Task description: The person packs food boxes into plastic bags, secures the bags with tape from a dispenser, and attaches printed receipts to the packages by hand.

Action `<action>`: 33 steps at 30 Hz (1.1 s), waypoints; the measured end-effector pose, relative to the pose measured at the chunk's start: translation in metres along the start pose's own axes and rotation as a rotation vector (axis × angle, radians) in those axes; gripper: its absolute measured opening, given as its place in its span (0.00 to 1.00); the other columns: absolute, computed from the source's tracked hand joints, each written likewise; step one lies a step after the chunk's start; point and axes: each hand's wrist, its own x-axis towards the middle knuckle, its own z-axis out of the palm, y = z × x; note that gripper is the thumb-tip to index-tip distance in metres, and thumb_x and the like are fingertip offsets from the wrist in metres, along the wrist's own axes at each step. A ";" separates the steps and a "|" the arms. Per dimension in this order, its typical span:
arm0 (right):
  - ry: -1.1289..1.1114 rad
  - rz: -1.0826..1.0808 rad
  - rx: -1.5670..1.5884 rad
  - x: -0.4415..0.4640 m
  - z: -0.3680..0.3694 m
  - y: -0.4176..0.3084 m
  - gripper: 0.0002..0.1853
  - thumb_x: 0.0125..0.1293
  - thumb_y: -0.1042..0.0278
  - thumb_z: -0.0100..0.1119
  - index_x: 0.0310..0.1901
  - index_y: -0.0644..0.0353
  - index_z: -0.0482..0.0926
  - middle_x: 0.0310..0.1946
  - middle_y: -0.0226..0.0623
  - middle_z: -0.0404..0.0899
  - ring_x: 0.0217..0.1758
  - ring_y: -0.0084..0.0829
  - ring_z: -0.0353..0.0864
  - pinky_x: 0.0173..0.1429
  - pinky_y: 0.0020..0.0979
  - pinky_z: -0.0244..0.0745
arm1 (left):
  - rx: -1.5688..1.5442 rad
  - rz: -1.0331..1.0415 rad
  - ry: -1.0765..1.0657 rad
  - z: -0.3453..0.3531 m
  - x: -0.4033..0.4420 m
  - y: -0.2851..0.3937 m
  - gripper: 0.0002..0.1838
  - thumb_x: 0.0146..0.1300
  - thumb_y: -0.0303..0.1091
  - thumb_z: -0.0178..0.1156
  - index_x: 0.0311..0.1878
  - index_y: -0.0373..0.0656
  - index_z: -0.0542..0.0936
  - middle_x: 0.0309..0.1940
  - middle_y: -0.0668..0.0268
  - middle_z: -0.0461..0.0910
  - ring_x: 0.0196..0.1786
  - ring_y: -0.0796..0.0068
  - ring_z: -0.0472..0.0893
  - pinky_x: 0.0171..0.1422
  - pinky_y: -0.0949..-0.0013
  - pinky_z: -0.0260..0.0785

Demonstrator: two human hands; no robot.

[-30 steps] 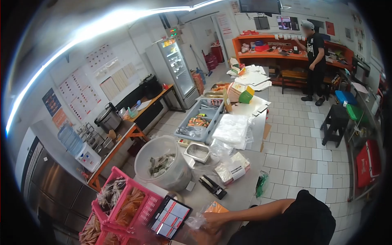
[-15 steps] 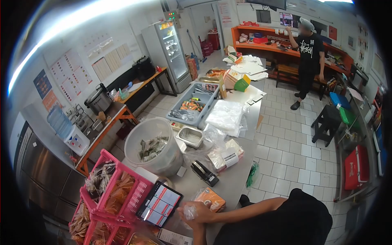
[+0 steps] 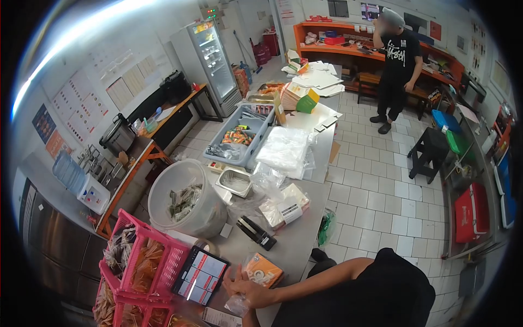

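Observation:
Both hands are close together beside the tablet, over the near part of the table. My right hand (image 3: 258,294) is closed on a small clear plastic bag (image 3: 236,304). My left hand (image 3: 233,279) meets it from below, partly hidden behind it, with its fingers round the same plastic. What the bag contains is too small to make out. An orange-and-white packet (image 3: 262,269) lies just beyond the hands. The tablet (image 3: 200,275) shows a grid of white and red panels. A printed paper slip (image 3: 220,317) is below the hands.
Pink baskets (image 3: 170,265) with bagged items stand left of the tablet. Beyond are a black stapler-like object (image 3: 256,233), a clear tub (image 3: 213,219), a metal tray (image 3: 235,182), a grey bin (image 3: 238,155) and white plastic bags (image 3: 283,150). Another person (image 3: 399,68) stands by the orange shelves.
The view has shifted, moving the table's contents left and up. My hands have moved off the orange packet, uncovering more of it. The other person has a raised hand near the head.

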 end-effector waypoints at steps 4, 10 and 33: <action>-0.311 -0.101 -0.089 0.007 -0.025 0.013 0.19 0.56 0.66 0.69 0.46 0.62 0.75 0.41 0.43 0.78 0.48 0.40 0.79 0.54 0.34 0.71 | 0.023 -0.040 0.024 -0.001 -0.006 0.005 0.30 0.43 0.45 0.69 0.54 0.51 0.79 0.50 0.56 0.79 0.52 0.52 0.77 0.54 0.48 0.68; -0.342 -0.145 -0.054 0.011 -0.113 -0.006 0.30 0.57 0.55 0.72 0.57 0.61 0.73 0.55 0.45 0.76 0.58 0.44 0.75 0.65 0.38 0.67 | 0.107 -0.136 0.160 0.055 -0.034 -0.036 0.28 0.41 0.42 0.69 0.51 0.50 0.81 0.45 0.57 0.83 0.48 0.54 0.81 0.50 0.49 0.70; -0.446 -1.678 -0.521 0.103 -0.238 -0.035 0.31 0.67 0.56 0.53 0.71 0.30 0.57 0.73 0.30 0.59 0.76 0.37 0.57 0.74 0.70 0.35 | -1.140 -1.086 0.582 -0.106 0.041 0.152 0.18 0.69 0.37 0.54 0.55 0.34 0.77 0.43 0.55 0.82 0.42 0.65 0.83 0.43 0.65 0.76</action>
